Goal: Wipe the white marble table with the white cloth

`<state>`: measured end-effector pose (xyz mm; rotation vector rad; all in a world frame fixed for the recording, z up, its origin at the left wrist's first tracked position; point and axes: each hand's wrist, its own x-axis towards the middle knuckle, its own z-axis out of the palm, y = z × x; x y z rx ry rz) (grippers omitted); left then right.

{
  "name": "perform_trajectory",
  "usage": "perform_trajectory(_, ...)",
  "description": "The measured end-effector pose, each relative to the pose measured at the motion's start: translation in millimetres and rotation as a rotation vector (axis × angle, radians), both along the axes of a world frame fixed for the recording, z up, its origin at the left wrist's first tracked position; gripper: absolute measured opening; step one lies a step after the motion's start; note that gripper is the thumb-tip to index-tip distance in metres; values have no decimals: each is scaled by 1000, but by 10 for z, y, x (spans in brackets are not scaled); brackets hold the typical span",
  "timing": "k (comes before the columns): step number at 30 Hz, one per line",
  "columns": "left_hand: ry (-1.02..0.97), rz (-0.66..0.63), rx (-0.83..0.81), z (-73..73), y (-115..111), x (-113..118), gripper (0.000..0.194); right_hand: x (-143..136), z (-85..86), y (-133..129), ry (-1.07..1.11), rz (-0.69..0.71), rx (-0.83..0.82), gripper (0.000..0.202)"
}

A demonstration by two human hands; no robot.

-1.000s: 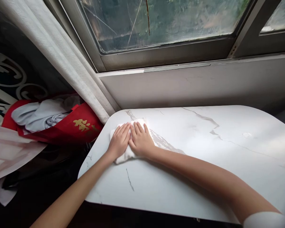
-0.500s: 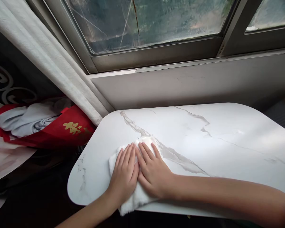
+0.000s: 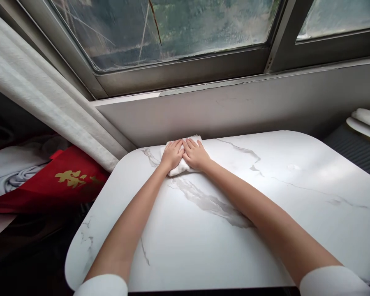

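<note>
A folded white cloth [image 3: 185,166] lies flat at the far edge of the white marble-patterned table [image 3: 172,230]. Both of my arms stretch forward to it. My left hand [image 3: 172,155] rests palm down on the cloth's left part, its fingers extended and pointing away from me. Beside it, my right hand [image 3: 195,154] also lies flat on the cloth, with fingers out straight. The two hands touch at the thumbs and index fingers. Much of the cloth is hidden beneath them. Neither hand is wrapped round anything.
Behind the table stands a pale wall [image 3: 197,111] under a metal-framed window [image 3: 185,74]. A light curtain [image 3: 49,90] hangs at the left, above a red bag [image 3: 58,176] with gold lettering and grey fabric in it. At right is a dark ribbed surface [image 3: 354,144].
Both hands have slid the cloth forward, from near the table's front edge to its far edge by the wall. The arms are now extended, and the view has shifted slightly right.
</note>
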<state>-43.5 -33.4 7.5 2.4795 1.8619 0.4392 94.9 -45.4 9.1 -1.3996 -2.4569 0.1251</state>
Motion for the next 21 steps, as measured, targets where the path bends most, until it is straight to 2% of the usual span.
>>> perform_trajectory(2, -6, -24, -9, 0, 123, 30, 47, 14, -6, 49, 4, -48, 10, 57)
perform_trajectory(4, -8, -31, -19, -4, 141, 52, 48, 29, -10, 30, 1, -62, 15, 57)
perform_trajectory(6, -14, -28, -31, -2, 74, 80, 49, 56, -8, -37, -7, -64, 11, 57)
perform_trajectory(9, -25, -23, -35, 14, -142, 160, 49, 141, 5, -208, -25, -58, 4, 57)
perform_trajectory(14, -33, -22, 11, 13, -747, 398, 49, 427, 26, -716, -70, 17, 28, 58)
perform_trajectory(21, -18, -106, -3, -1, -1950, 799, 51, 930, 3, -1847, -113, 111, 79, 59)
